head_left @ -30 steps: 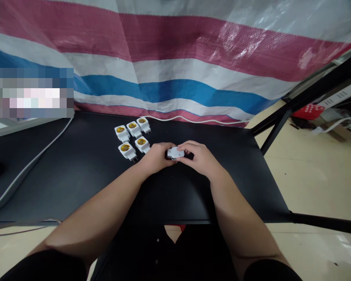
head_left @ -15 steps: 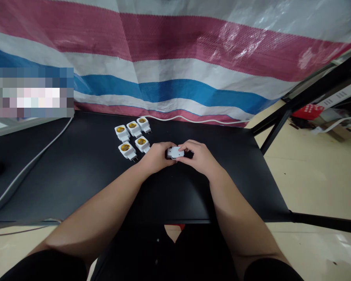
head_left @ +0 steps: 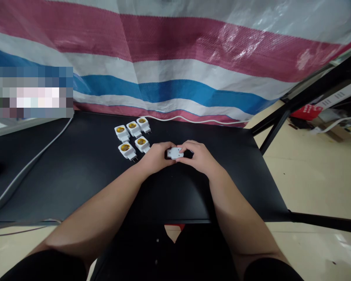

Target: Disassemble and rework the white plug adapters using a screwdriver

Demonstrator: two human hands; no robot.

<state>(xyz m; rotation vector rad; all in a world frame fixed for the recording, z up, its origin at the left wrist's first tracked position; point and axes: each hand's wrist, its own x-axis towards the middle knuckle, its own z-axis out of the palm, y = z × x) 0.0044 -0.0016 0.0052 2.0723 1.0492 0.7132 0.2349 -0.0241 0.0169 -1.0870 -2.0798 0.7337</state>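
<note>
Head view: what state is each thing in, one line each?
Left hand: closed on the held socket's left end.
Right hand: fingers resting over the held socket's right end.
White plug-in lamp socket: held between both hands, yellow centre not visible.
Five other lamp sockets: lying clustered, untouched, yellow centres up.
Black table: bearing the sockets.
White cable: lying across the table's left side.
Striped tarp: hanging behind the table, creased.

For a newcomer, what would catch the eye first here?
The striped tarpaulin in red, white and blue fills the top of the view, behind the black table. At the table's centre, the left hand and right hand hold a white plug adapter. To their left lie five more white adapters with yellow centres.
</note>
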